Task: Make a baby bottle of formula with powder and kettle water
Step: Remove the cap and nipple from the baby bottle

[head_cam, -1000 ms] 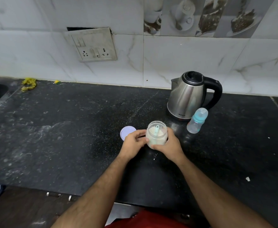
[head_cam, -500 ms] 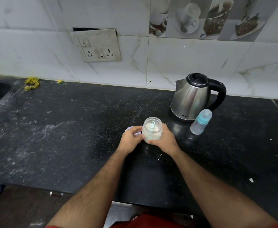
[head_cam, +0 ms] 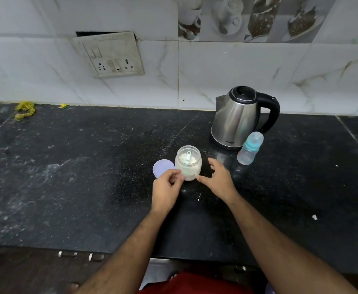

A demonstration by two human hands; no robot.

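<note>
Jar (head_cam: 188, 164) open on worktop (head_cam: 89, 177), scoop (head_cam: 188, 156) in powder. Your left fingers (head_cam: 179, 172) touch its side; right fingers (head_cam: 213, 163) spread just beside it, empty. Light, smooth plastic: grip mid-wall. Bottle (head_cam: 250, 148) beyond right fingers.

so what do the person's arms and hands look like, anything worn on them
Both forearms are bare up to the frame edge, with no sleeve in view. The left hand and right hand carry no glove, and no watch, bracelet or ring can be seen. The only clothing in sight is a strip of red garment at the bottom edge.
</note>
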